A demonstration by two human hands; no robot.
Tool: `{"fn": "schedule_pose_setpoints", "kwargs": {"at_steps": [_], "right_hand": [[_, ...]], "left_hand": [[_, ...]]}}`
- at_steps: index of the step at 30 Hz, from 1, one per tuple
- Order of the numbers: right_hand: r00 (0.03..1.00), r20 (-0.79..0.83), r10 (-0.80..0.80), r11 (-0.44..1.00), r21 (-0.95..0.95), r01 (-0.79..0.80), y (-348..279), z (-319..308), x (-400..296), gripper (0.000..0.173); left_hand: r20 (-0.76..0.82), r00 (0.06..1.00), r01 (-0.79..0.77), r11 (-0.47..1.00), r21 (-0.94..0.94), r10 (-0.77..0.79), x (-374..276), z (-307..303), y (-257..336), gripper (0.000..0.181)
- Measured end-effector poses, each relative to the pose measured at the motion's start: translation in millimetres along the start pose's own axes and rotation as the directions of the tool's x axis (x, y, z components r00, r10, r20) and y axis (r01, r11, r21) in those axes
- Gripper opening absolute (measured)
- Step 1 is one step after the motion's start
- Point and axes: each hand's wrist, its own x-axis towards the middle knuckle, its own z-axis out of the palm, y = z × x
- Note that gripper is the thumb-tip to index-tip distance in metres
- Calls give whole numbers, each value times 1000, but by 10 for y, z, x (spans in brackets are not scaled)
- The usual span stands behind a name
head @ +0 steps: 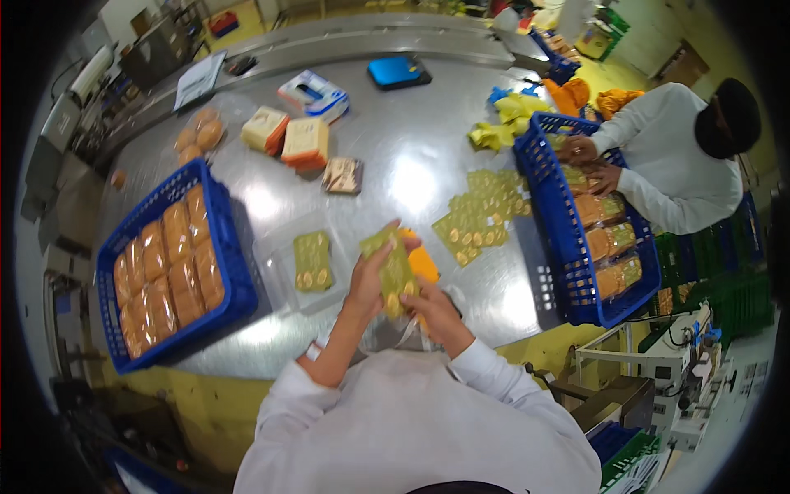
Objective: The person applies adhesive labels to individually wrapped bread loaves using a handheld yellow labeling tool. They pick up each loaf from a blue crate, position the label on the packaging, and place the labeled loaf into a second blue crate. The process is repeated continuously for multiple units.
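Both my hands grip a green printed packaging sleeve (pixel 390 265) above the front part of the steel table. My left hand (pixel 369 278) has its thumb across the upper part, while my right hand (pixel 435 309) pinches the lower right edge. Under and beyond the sleeve lies an orange item (pixel 423 259), partly hidden. Left of my hands, a stack of similar green sleeves (pixel 312 262) sits in a clear plastic tray (pixel 276 265). More green sleeves (pixel 478 216) are spread over the table to the right.
Wrapped bread loaves (pixel 176 247) fill a blue crate (pixel 237 290) at left. Another blue crate (pixel 558 272) holds sleeved loaves at right, where a co-worker (pixel 666 154) has both hands in it. Bagged buns (pixel 200 133), cream-and-orange packs (pixel 305 142) and a blue case (pixel 395 71) lie farther back.
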Motion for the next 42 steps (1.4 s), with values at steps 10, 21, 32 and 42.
{"fn": "schedule_pose_setpoints", "kwargs": {"at_steps": [10,21,32,42], "right_hand": [[835,82,-543,647,-593,479,-539,210,195,63],[639,144,-756,312,-779,544,-419,476,-72,61],[733,487,-475,523,-513,681,-447,625,-531,56],[735,420,-532,209,-776,595,-413,842,-385,63]], "left_hand": [[-50,999,27,982,186,-18,321,305,136,75],[-506,854,54,948,314,119,1204,-90,-143,76],[-705,678,59,940,335,209,1265,-220,50,70],[-689,686,107,903,416,236,1051,189,235,72]]}}
